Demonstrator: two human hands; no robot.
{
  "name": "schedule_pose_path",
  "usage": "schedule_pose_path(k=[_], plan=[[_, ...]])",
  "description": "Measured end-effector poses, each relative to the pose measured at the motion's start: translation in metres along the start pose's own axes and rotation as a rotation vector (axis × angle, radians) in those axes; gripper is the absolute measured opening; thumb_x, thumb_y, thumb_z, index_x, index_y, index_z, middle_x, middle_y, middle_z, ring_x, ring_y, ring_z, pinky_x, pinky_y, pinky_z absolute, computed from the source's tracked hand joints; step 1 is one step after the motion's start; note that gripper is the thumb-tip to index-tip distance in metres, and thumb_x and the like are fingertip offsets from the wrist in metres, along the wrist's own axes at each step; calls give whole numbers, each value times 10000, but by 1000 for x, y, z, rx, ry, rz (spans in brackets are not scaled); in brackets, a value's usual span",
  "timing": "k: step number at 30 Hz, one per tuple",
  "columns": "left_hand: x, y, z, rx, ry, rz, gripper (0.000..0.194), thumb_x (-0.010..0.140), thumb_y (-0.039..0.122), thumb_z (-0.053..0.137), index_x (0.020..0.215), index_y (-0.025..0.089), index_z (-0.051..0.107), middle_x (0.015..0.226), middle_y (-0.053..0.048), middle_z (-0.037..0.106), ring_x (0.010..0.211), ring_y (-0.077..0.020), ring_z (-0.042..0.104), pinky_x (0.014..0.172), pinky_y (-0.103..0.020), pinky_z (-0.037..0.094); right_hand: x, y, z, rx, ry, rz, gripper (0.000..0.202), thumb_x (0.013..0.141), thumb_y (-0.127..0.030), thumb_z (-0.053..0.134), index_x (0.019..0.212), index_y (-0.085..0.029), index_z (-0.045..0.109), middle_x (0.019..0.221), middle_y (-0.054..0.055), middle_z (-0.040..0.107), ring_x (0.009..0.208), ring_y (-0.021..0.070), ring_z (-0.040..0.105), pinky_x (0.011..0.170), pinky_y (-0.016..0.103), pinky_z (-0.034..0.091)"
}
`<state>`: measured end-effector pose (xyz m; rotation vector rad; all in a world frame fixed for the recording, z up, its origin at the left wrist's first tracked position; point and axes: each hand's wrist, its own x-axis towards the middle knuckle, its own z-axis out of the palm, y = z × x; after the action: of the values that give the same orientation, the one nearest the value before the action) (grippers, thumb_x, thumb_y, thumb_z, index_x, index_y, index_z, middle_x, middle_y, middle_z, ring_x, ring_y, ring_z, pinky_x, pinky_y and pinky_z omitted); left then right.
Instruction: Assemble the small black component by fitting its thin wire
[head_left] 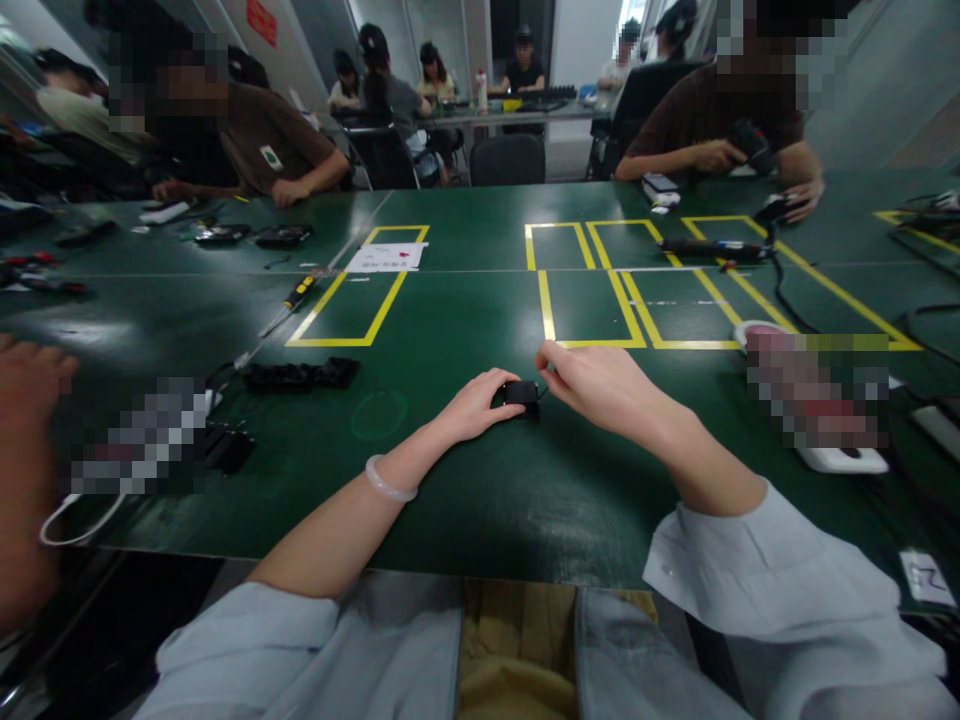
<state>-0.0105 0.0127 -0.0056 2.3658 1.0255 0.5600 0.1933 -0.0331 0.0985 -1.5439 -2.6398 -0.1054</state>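
At the green table (450, 510), left fingers (513, 410) clasp a black block (522, 394) while right fingers (553, 357) pinch a thin piece (544, 391) beside it.

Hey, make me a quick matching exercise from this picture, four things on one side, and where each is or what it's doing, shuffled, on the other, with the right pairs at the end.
Column one:
1. black block
2. pale bracelet
3. white paper sheet
4. right hand

Column two:
A. lying across a yellow tape outline
B. fingertips pinched together beside the block
C. gripped by the left hand
D. worn around the left wrist

Pairs: 1-C, 2-D, 3-A, 4-B
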Motion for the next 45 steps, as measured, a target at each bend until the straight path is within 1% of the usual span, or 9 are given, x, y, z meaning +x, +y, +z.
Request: schedule_pose_path(k=[4,9,12,17,25,28,33,40,45], plan=[[0,-1,0,5,7,9,353,851,420,598,1128,205,553,1067,-61,600,995,-235,568,874,-362,446,-2,0,0,60,41,-16,221,935,-261,369,1089,-182,506,877,58,700,755,187,646,552,264,267],[0,0,1,7,5,-1,375,846,421,603,1150,208,549,1075,-61,597,992,-235,567,877,-367,447,-1,-2,-2,10,4,8,275,966,-364,334,1015,-190,541,796,56,695,722,202,647,541,273,242],[0,0,0,1,1,-10,376,845,427,602,1148,212,551,1084,-64,598,1008,-242,566,878,-368,446,0,-2,-2,-24,-10,18,276,970,-326,314,1014,-186,548,794,64,697,711,201,645,536,277,228],[0,-1,1,-1,6,6,366,846,421,604,1135,202,553,1083,-62,600,1013,-238,568,872,-360,447,-2,-1,-1,47,26,-19,237,941,-265,352,1106,-182,501,836,52,698,722,188,642,533,266,239],[0,-2,1,16,1,-4,394,845,422,608,1170,210,541,1095,-65,594,1000,-238,568,885,-370,447,0,0,1,10,14,7,272,963,-368,336,1011,-196,541,778,53,694,704,200,644,532,269,223],[-1,-2,1,13,4,1,382,847,422,605,1158,211,542,1091,-65,595,1007,-241,568,879,-367,450,0,0,1,-20,10,16,269,966,-336,320,1020,-193,542,763,55,691,688,207,645,524,272,213],[-1,-1,1,13,18,22,363,851,405,603,1147,203,543,1084,-58,594,1007,-232,571,872,-354,451,-2,-1,-1,44,33,-17,228,937,-261,354,1101,-188,495,796,38,688,673,186,628,519,267,224],[-2,-2,2,26,42,27,382,844,412,612,1159,209,538,1087,-60,585,992,-230,573,874,-358,456,-1,0,0,24,18,12,273,968,-379,328,1039,-198,520,784,46,687,694,189,630,540,268,237],[-2,-2,2,30,52,32,376,844,411,609,1156,215,534,1077,-55,580,1000,-229,576,865,-349,459,0,0,2,-1,14,13,244,965,-306,316,1069,-195,507,776,45,689,674,190,631,527,267,228]])
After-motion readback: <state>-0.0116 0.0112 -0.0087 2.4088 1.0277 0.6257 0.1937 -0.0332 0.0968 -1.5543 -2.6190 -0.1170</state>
